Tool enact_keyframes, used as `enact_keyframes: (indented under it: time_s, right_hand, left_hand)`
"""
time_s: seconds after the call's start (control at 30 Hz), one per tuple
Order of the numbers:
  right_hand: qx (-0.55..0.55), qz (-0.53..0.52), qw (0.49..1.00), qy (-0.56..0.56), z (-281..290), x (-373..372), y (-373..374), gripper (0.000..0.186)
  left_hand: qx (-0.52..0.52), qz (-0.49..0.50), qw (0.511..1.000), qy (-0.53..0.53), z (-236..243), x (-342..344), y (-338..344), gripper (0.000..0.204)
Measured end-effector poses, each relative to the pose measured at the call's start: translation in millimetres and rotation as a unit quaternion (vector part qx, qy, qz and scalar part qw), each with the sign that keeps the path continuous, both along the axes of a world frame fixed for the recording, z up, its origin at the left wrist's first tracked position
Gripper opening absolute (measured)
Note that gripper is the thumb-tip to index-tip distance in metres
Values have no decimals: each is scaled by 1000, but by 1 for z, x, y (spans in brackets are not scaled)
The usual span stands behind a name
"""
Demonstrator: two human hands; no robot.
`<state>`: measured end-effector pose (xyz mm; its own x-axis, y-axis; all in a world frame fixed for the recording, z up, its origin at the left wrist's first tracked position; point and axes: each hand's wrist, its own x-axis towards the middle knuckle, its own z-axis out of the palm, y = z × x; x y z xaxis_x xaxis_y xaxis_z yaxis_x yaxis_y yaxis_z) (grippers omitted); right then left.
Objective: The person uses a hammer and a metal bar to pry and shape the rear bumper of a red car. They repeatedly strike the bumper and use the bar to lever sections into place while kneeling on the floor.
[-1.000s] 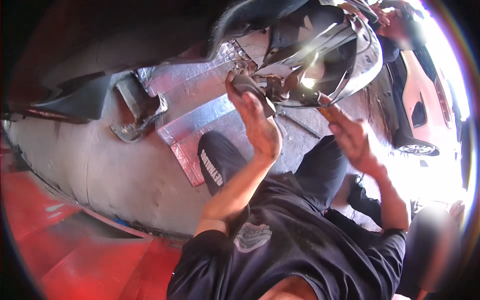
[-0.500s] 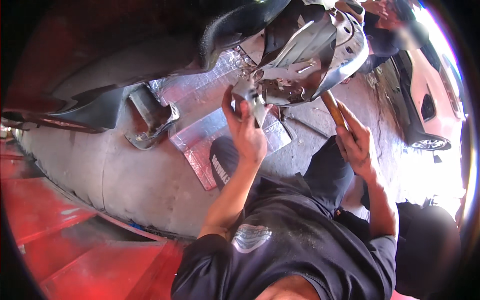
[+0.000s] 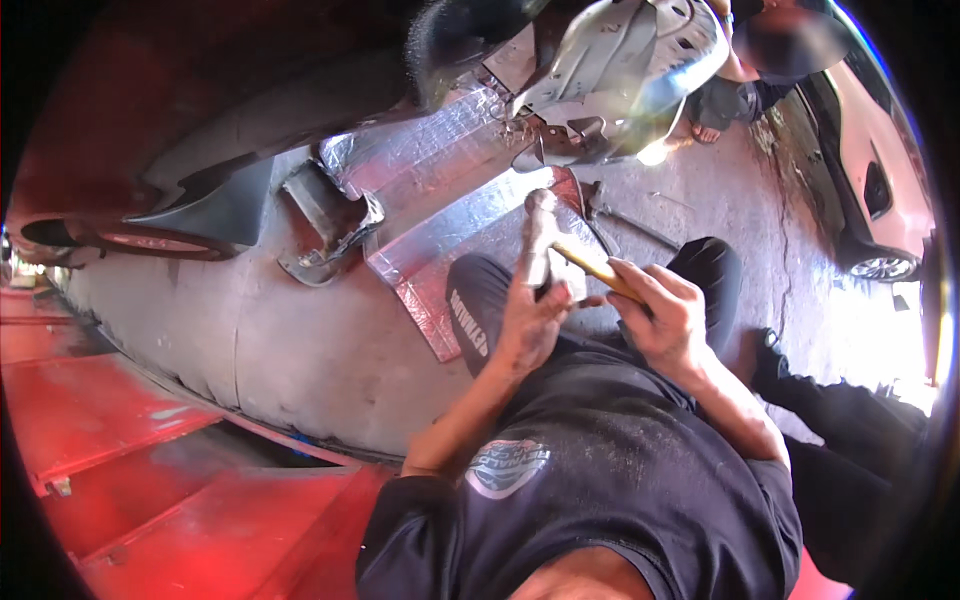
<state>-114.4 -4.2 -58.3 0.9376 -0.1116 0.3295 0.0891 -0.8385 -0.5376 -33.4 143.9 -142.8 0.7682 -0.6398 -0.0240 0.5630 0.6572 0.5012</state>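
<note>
Two bare hands come together in front of your dark shirt, over the gap between your knees. Your right hand grasps the yellow-brown wooden handle of a hammer, its thumb and fingers wrapped round the shaft, which slants up and to the left toward the metal head. Your left hand is closed round a pale metal block, just beside and under the hammer's head; you cannot tell from here whether block and head touch. Both tool and block are held up above the floor. Beyond them, on the floor, lie silver foil-faced panels, with a long dark bar to their right and a dark curved part to their left. At the far side, above the panels, juts a bent, torn metal body section, next to the dark car body that fills the far left. At the far right another person's foot shows, with a pale car beyond it. Near right is a black-clad leg; red metalwork fills the near left.
</note>
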Motion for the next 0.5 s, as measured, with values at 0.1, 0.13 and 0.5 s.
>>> enact_keyframes:
  time_s: [0.1,0.13,0.5]
  right_hand:
    - [-6,-4,1000,-3,-20,-3,14,40]
    - [-1,14,1000,-1,-22,-2,18,37]
    - [151,16,987,61,-70,7,11,73]
  left_hand:
    - [53,-21,998,-36,-21,-11,-8,66]
    - [125,-40,991,-26,-16,-8,-7,55]
    - [164,45,982,-78,4,-18,-8,43]
